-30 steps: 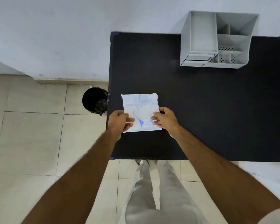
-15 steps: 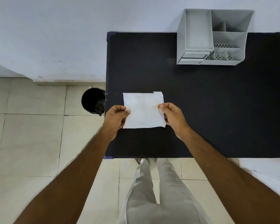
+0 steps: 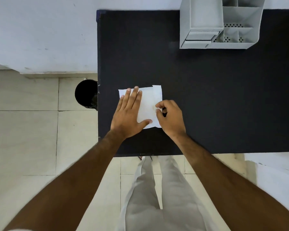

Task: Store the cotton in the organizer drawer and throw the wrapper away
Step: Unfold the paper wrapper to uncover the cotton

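Note:
The white cotton packet (image 3: 149,105) lies flat, blank side up, near the front left of the black table (image 3: 207,97). My left hand (image 3: 128,114) rests palm-down on the packet's left half with fingers spread, pinning it to the table. My right hand (image 3: 170,117) pinches the packet's right edge between thumb and fingertips. No cotton is visible outside the wrapper. The grey organizer (image 3: 205,17) stands at the table's back right, its small drawer (image 3: 199,38) low on the front left and its open compartments to the right.
A round black bin (image 3: 85,94) stands on the tiled floor, close against the table's left edge. My legs are at the table's front edge. A white surface (image 3: 274,172) adjoins the table at the lower right.
The packet was held up in both hands and turned over from its printed side to its blank side. It now lies on the table, with my left hand flat on top.

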